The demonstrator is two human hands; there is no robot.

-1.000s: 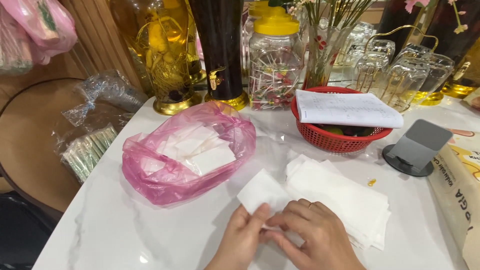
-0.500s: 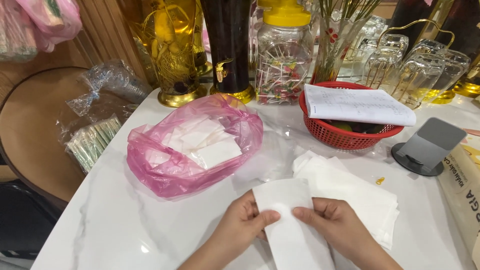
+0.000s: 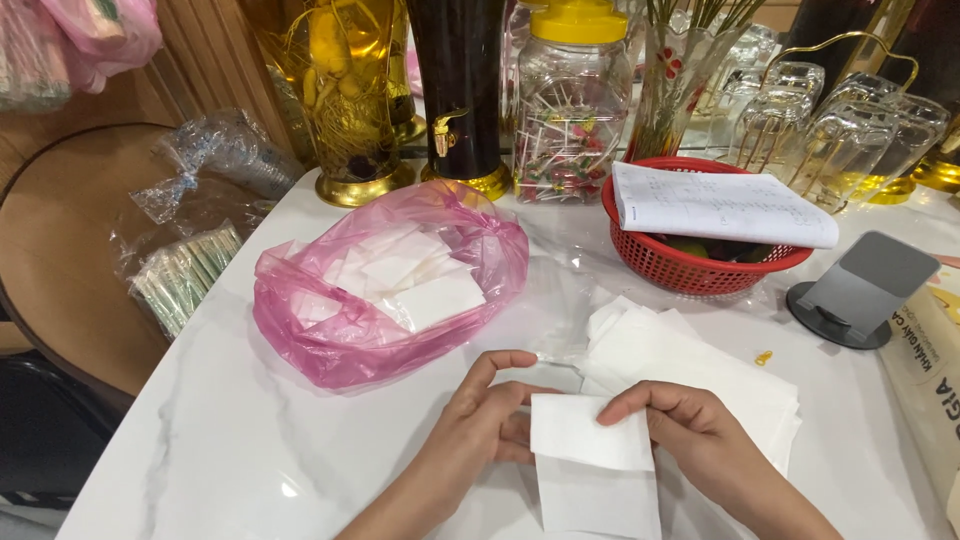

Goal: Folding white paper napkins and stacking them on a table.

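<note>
White marble tabletop (image 3: 250, 440) crowded with jars, glasses, and a pink bag (image 3: 390, 285).

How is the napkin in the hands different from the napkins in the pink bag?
The napkin in the hands is one loose sheet, partly folded over; the napkins in the pink bag are many, already folded into small squares. It is held by the left hand and right hand over the table; they lie piled inside plastic. Both are white.

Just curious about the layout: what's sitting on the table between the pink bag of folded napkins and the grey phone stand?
In the head view, between the pink bag and the grey stand sit crumpled clear plastic film and the stack of white napkins.
</note>
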